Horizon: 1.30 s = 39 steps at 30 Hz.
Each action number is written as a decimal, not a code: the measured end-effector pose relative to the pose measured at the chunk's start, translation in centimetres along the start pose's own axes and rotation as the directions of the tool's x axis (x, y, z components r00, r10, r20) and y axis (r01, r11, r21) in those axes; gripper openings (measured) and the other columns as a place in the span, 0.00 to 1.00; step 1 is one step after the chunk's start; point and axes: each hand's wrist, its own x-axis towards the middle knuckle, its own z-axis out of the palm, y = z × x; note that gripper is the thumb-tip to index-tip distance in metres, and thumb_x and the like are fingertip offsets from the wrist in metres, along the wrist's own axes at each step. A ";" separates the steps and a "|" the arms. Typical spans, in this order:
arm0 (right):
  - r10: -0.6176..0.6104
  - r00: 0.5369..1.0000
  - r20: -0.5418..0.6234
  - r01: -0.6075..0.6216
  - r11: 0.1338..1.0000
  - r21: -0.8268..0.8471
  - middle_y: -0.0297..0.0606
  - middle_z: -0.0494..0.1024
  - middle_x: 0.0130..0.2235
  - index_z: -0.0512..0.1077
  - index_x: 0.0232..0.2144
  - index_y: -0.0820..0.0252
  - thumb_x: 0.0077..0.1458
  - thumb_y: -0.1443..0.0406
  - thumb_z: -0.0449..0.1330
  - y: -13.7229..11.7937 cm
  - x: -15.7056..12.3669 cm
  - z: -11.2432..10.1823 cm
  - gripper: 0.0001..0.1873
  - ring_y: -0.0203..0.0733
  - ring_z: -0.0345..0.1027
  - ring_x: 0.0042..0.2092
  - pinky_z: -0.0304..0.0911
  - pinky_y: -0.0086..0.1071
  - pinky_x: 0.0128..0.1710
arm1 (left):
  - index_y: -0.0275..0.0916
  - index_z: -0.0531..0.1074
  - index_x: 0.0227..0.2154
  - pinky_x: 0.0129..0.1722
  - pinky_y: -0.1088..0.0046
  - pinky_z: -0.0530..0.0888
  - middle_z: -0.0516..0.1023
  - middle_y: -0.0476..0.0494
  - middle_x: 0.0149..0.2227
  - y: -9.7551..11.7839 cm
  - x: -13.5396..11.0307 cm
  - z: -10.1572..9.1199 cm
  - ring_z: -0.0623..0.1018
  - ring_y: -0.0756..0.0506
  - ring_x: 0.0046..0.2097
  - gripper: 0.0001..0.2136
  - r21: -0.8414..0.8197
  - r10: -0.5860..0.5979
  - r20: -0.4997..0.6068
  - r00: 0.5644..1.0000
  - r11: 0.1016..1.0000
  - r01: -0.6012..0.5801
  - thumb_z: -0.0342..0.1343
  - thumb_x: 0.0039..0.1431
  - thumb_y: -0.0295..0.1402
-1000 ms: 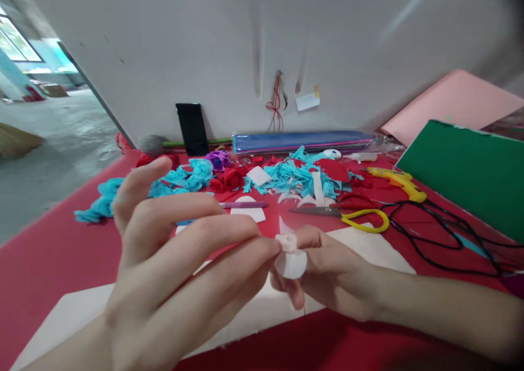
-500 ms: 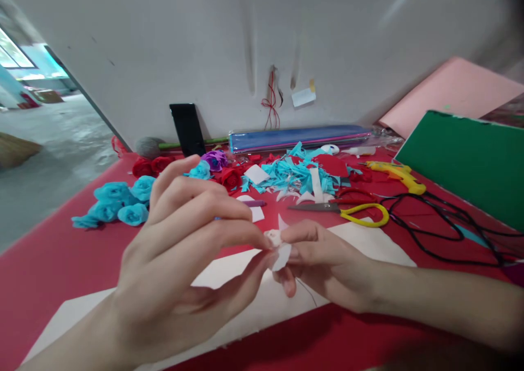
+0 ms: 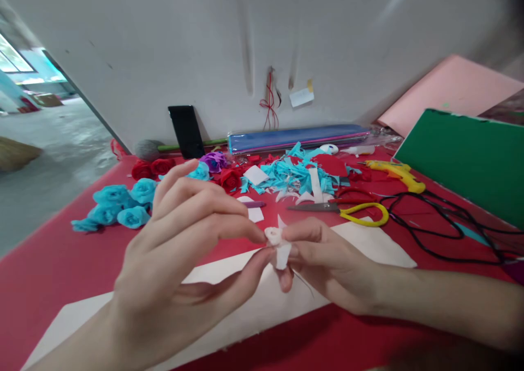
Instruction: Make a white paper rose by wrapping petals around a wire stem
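A small white rolled paper flower (image 3: 273, 235) is held between both hands at the middle of the view, with loose paper flaps sticking out. My left hand (image 3: 192, 245) pinches its left side between thumb and forefinger, the other fingers curved and raised. My right hand (image 3: 327, 262) grips its right side and a hanging flap with thumb and fingertips. A thin dark thread or wire hangs below the right fingers. Beneath the hands lies a long white paper strip (image 3: 229, 316) on the red tabletop (image 3: 286, 343).
Blue paper roses (image 3: 114, 204) sit at the left, red roses (image 3: 151, 168) behind them. Blue paper scraps (image 3: 295, 172) fill the middle. Yellow-handled scissors (image 3: 360, 214), a yellow glue gun (image 3: 395, 173) with black cord and a green board (image 3: 466, 163) stand right. A phone (image 3: 186, 131) leans on the wall.
My left fingertips have drawn back slightly, so more of the flower's rolled centre shows. The hanging flap has turned a little. My right hand keeps nearly the same place.
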 end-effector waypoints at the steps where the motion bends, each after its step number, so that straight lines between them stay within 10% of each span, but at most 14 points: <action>1: -0.003 1.000 -0.001 0.003 1.000 0.001 0.32 0.74 0.21 0.77 0.23 0.62 0.47 0.68 0.61 0.0 0.0 0.0 0.05 0.28 0.59 0.25 0.51 0.25 0.29 | 0.46 0.69 0.25 0.47 0.55 0.67 0.72 0.52 0.25 0.0 0.0 0.0 0.71 0.45 0.32 0.03 0.001 -0.005 0.004 1.000 1.000 0.005 0.58 0.48 0.33; 13: -0.025 1.000 -0.010 0.025 0.998 -0.065 0.33 0.74 0.21 0.77 0.23 0.63 0.47 0.68 0.61 0.1 -0.1 0.0 0.05 0.29 0.60 0.26 0.53 0.26 0.29 | 0.47 0.68 0.25 0.47 0.55 0.67 0.71 0.51 0.26 0.3 0.0 -0.2 0.71 0.43 0.34 0.03 -0.059 -0.047 0.064 0.997 0.997 0.050 0.54 0.50 0.30; 39: -0.031 0.978 -0.207 -0.023 0.967 -0.253 0.33 0.72 0.24 0.74 0.23 0.61 0.52 0.63 0.59 -0.1 -0.9 1.0 0.09 0.31 0.60 0.30 0.51 0.27 0.30 | 0.44 0.68 0.20 0.50 0.46 0.64 0.74 0.53 0.21 0.4 0.0 -0.2 0.71 0.44 0.29 0.06 0.354 0.214 -0.029 0.976 0.916 -0.190 0.58 0.41 0.26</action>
